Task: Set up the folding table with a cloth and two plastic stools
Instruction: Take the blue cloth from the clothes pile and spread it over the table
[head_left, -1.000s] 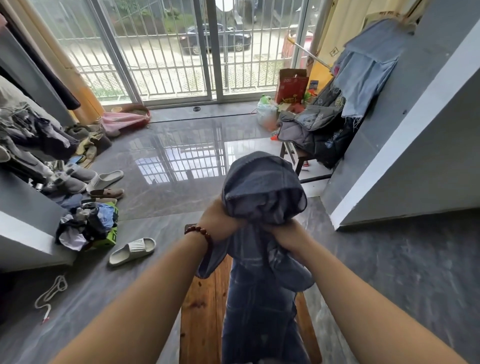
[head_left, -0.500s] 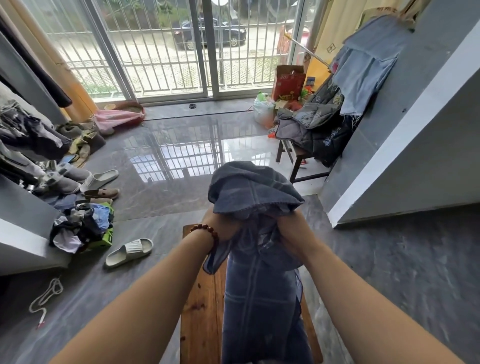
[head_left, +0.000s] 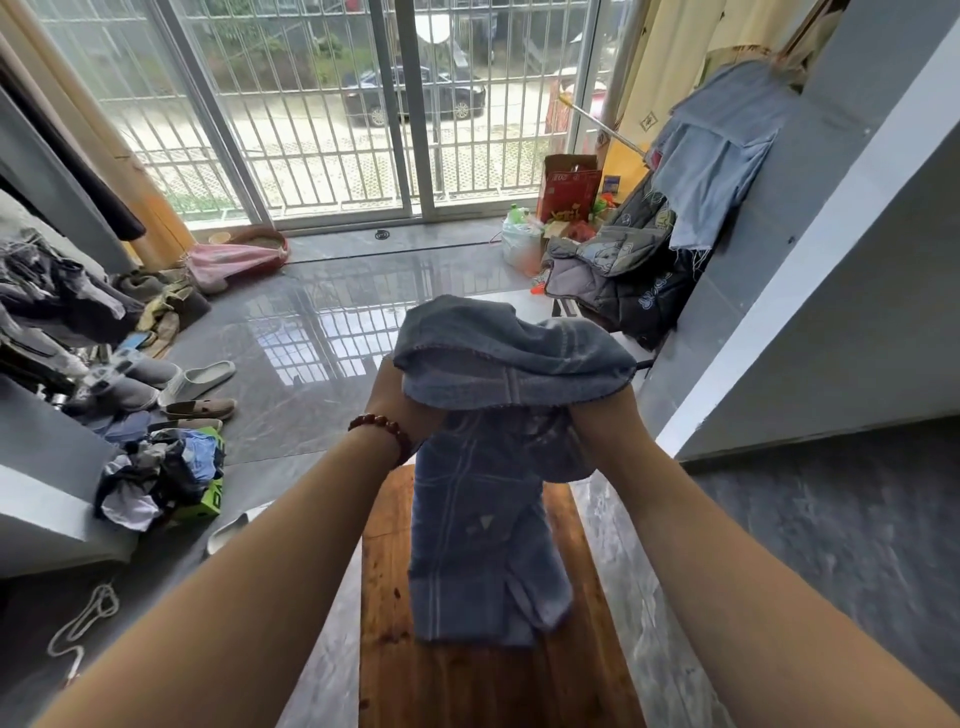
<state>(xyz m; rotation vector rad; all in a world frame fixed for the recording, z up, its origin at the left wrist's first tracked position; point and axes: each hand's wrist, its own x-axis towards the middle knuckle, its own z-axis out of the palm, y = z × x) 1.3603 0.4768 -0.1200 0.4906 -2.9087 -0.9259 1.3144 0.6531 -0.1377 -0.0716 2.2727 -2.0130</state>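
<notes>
A blue-grey woven cloth with pale checked lines (head_left: 483, 545) hangs between both hands above a narrow reddish-brown wooden bench (head_left: 387, 597). The left hand (head_left: 402, 410), with a dark red bead bracelet (head_left: 382, 423) on its wrist, grips the cloth at its left side. The right hand (head_left: 605, 421) grips it at the right side, apart from the left. The cloth's upper part flops forward over both hands in a thick fold and hides most of the fingers. Its lower part drops straight down, and the bottom end lies folded on the bench top, roughly along its middle. The bench stands on a glossy grey tiled floor (head_left: 311, 364). To the left lie pale slip-on sandals (head_left: 200, 376) and a heap of mixed clothes (head_left: 156, 467). A white sliding door with metal bars (head_left: 322, 119) closes the far side, with a dark car (head_left: 415, 98) outside. At the right, a dark quilted jacket (head_left: 618, 275) is heaped beside a red cardboard box (head_left: 569, 189).
</notes>
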